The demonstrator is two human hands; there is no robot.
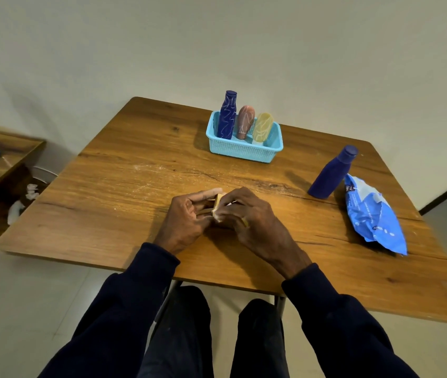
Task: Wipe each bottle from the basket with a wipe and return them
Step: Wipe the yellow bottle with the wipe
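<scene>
Near the table's [124,173] front edge, the left hand [186,216] curls round a small yellowish bottle [219,199], and the right hand [252,216] pinches a white wipe [218,217] against it. Farther back, the basket [241,152] holds three scribbled bottles [245,121]. To the right, a blue bottle [331,173] stands just beside the wipes pack [372,211]

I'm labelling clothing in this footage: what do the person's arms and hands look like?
The left sleeve and right sleeve are dark navy, long, with cuffs at the wrists. The left hand and right hand are bare, without gloves.
</scene>
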